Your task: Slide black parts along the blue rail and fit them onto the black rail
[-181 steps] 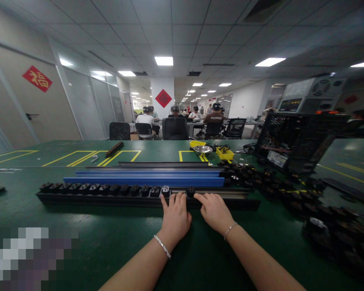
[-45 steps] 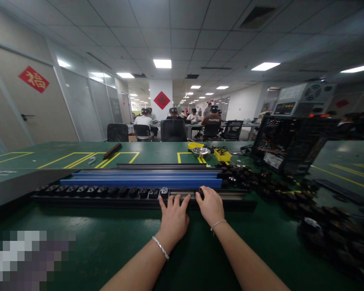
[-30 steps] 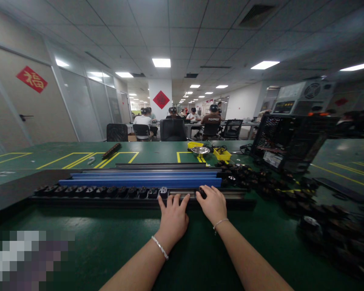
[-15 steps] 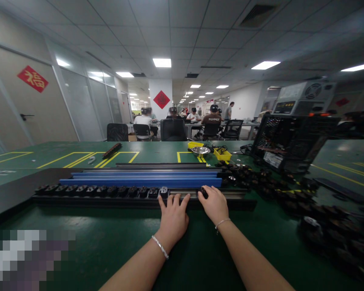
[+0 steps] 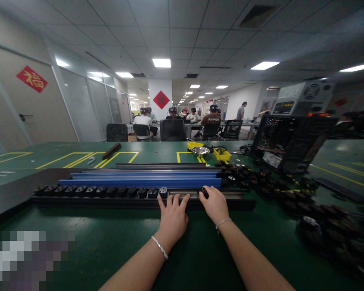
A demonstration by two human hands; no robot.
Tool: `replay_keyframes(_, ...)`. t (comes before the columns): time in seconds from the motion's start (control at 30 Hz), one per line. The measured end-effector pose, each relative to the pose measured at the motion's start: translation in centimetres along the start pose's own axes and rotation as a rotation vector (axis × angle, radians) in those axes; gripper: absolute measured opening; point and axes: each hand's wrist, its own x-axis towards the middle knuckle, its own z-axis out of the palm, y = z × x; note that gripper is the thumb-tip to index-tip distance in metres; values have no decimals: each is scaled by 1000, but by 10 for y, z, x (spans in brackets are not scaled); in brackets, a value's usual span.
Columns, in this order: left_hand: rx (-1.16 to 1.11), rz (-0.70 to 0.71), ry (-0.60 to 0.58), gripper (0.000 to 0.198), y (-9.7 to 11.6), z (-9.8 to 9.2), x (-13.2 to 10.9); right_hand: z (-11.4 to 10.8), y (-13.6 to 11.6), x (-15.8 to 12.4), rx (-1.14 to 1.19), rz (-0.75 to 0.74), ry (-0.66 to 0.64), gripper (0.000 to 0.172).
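My left hand (image 5: 173, 214) rests with spread fingers on the front edge of a long black rail (image 5: 109, 202), holding nothing. My right hand (image 5: 214, 202) grips a small black part (image 5: 205, 192) between thumb and fingers, over the right portion of the rail. A row of black socket-like modules (image 5: 112, 191) sits in the rail from its left end up to a lighter-faced module (image 5: 163, 191) beside my left hand. Right of that module, the rail's metallic channel shows. Blue rails (image 5: 139, 182) lie parallel just behind.
Many loose black modules (image 5: 321, 214) are heaped at the right. Behind them stands an open computer case (image 5: 291, 137). A metal bowl (image 5: 200, 151) and a yellow tray (image 5: 222, 154) stand farther back on the green table (image 5: 109, 242). People sit in the background.
Both hands have stayed almost in place, the right one still gripping the black part. In the background, a standing person has moved to the right.
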Motion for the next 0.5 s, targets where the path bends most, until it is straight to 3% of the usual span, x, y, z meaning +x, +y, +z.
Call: replay_keyframes(0.5,13,-14,-36,60,2,-2,0,-3,4,-5,-57,35,42,41)
